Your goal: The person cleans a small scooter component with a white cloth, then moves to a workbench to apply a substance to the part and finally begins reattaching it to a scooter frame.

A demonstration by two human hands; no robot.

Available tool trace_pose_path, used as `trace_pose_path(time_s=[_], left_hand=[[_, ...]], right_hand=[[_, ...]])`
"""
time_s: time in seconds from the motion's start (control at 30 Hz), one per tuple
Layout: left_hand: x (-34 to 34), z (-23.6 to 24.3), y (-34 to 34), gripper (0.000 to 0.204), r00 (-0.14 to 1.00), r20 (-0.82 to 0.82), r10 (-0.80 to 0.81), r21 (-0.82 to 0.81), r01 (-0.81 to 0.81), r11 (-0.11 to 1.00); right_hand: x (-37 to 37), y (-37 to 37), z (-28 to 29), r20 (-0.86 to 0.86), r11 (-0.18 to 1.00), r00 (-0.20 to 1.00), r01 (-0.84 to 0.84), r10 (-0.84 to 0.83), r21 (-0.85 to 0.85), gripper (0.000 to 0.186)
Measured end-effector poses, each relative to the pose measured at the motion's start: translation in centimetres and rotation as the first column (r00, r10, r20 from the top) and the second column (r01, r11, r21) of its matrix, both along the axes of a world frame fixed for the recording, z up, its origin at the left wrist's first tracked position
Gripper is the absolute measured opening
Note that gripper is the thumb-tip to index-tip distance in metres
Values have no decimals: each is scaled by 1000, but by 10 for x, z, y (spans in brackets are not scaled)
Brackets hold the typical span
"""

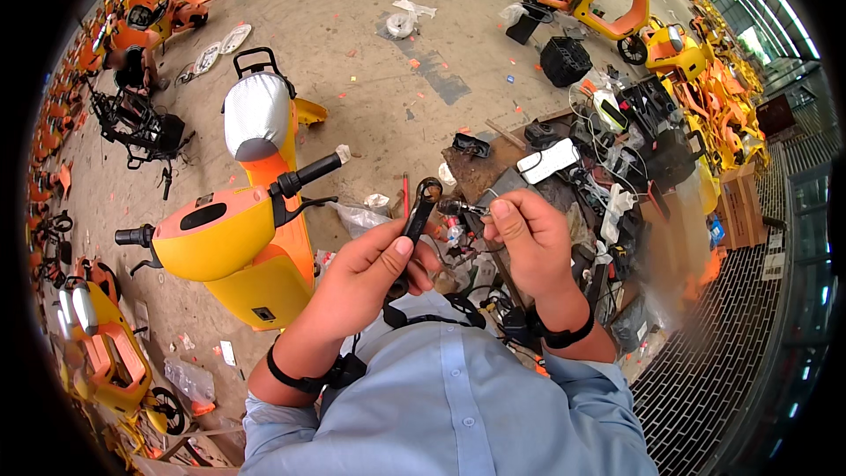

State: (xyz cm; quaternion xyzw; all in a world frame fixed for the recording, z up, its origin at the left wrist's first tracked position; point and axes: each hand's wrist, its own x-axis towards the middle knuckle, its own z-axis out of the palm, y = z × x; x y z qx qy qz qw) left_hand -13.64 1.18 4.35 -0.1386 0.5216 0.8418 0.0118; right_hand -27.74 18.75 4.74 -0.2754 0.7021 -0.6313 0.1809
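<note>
L hand [374, 257] holds a blk ring-ended bar [420, 219], ring up past the thumb. R hand [531, 234] pinches a small shiny metal bit [478, 210] w/ thumb & finger, near the ring.

Looks like a black, elongated part [421, 218] with a rounded, brown-tinged upper end; tilts slightly right at the top, partly hidden within the left grip [374, 257]. Near that end, includes a small, shiny metallic piece [475, 209], pinched roughly level in the right grip [530, 234], too small to identify.
</note>
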Motion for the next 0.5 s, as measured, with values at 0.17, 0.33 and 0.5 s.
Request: trace_pose_path(time_s=[0.17, 0.33, 0.5], left_hand=[[0, -4, 2, 35, 1000, 2, 21, -79, -21, 997], [-1, -5, 3, 34, 999, -45, 21, -193, -30, 981], [-1, -3, 4, 34, 1000, -11, 8, -174, -10, 985]], right_hand=[[1, -2, 0, -144, 999, 989, 40, -38, 10, 21], [2, -2, 4, -252, 996, 965, 79, -67, 37, 17], [-2, -3, 3, -480, 994, 873, 105, -81, 23, 13]])
